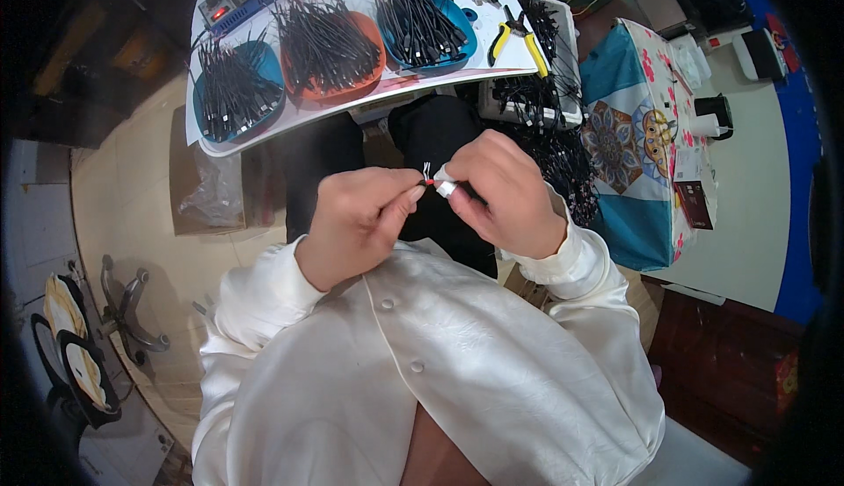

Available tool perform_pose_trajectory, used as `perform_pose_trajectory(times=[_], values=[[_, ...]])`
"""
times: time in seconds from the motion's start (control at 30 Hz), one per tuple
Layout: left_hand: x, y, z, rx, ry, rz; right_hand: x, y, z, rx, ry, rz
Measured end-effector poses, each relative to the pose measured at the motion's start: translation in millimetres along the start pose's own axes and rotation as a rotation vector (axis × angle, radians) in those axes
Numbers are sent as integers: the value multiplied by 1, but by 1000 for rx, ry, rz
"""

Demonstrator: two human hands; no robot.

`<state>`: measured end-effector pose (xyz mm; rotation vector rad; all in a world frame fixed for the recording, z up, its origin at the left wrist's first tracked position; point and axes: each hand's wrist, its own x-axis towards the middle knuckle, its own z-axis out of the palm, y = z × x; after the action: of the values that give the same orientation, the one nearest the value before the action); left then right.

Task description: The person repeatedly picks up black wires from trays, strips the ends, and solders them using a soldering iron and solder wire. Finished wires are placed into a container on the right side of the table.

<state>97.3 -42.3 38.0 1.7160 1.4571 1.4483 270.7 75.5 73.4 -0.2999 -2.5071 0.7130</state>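
Note:
My left hand (365, 209) and my right hand (501, 191) meet above my lap, below the table edge. Each is closed in a pinch, thumb against fingers. Between the fingertips sits a thin wire end (427, 170) with pale strands sticking up and a bit of red beside it. The rest of the wire is hidden by my fingers. Something white (446, 189) shows at my right thumb and fingertip; whether it is a finger wrap or a connector I cannot make out.
On the white table (396, 88) ahead, an orange bowl (371, 33) and two blue bowls hold bundles of short black cables (325, 46). Yellow-handled pliers (519, 42) lie at its right. A white crate (571, 64) of cables stands beside it. A cardboard box (198, 213) sits on the floor.

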Motion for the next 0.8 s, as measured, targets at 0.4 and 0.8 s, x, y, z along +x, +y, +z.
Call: perform_pose_trajectory(times=[0.4, 0.8], values=[[0, -5, -17, -901, -203, -532, -2, 2, -10, 464, -99, 274], [-5, -7, -1, -1295, -152, -586, -3, 9, -1, 264, 74, 163]])
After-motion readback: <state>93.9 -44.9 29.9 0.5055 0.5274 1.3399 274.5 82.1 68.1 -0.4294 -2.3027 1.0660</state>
